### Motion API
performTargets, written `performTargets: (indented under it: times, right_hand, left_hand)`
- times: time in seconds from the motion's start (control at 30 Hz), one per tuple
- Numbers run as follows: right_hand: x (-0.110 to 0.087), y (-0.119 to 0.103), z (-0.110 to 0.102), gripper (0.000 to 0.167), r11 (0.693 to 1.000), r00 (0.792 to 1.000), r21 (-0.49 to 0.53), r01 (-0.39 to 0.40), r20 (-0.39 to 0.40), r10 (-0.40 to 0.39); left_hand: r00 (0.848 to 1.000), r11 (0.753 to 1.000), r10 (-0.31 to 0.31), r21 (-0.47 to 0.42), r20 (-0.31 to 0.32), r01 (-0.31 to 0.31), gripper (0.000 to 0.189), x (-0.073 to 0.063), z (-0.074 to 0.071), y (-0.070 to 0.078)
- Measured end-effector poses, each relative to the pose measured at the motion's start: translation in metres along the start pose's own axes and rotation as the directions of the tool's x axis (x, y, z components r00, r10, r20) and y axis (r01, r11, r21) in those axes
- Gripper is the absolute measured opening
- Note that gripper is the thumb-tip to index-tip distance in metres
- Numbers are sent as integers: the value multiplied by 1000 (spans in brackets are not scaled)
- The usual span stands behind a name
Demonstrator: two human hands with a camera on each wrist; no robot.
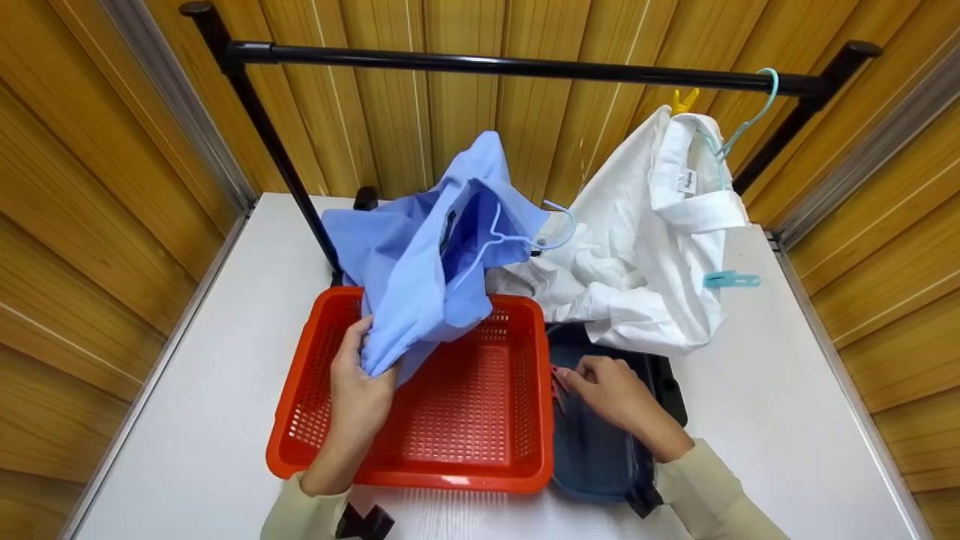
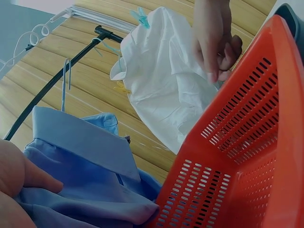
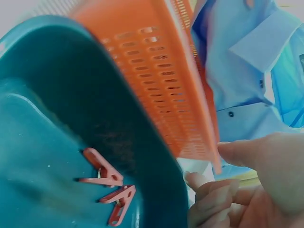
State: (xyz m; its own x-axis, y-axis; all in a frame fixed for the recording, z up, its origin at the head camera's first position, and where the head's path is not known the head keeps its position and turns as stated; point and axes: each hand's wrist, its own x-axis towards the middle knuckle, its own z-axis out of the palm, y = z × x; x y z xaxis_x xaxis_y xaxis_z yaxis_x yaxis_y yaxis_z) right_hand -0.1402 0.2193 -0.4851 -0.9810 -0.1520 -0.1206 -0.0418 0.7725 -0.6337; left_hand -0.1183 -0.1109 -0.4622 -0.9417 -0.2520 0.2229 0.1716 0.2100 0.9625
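Note:
My left hand [image 1: 364,394] grips the lower edge of a light blue shirt [image 1: 409,277], its thumb pressed on the cloth in the left wrist view. A light blue hanger [image 1: 510,238] sits inside the shirt's collar, its hook sticking out to the right. My right hand [image 1: 611,394] is over a dark blue-green tub [image 1: 592,457], fingers loosely bent and thumb apart from the index finger. Two red clothespins [image 3: 102,168] lie in the tub, close to that hand in the head view. Nothing shows between the right fingertips in the right wrist view.
A red basket [image 1: 450,480] stands left of the tub, under the blue shirt. On the black rail [image 1: 510,64] a white shirt [image 1: 645,247] hangs by a mint hanger [image 1: 757,112], with a yellow clothespin [image 1: 684,101] and a teal clothespin [image 1: 731,279]. Wood-look panels [image 1: 60,300] surround the white table [image 1: 202,420].

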Motion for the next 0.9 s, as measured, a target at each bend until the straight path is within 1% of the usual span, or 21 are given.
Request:
performTargets:
  times: [0.13,0.33,0.57,0.73,0.9]
  right_hand:
    - [-1,-7,-3,31,1000,1000,30,6,-24,-5]
    - [-2,-17,-10,25,995,994,81,60,-95,-52]
    - [-2,-24,-15,16,977,984,183,105,-160,-76]
    - [-3,-31,-22,16,963,977,245,111,-206,-60]
    - [-2,-36,-25,22,950,964,285,130,-260,-54]
  left_hand:
    - [1000,1000,2,14,24,-2,49,-1,-1,0]
    - [999,998,21,57,34,-22,49,-2,-3,-1]
    - [996,994,68,81,55,-72,48,-1,-6,-3]
    - [993,990,91,100,74,-98,48,-2,-8,-4]
    - [990,985,117,116,77,-126,50,-3,-10,-4]
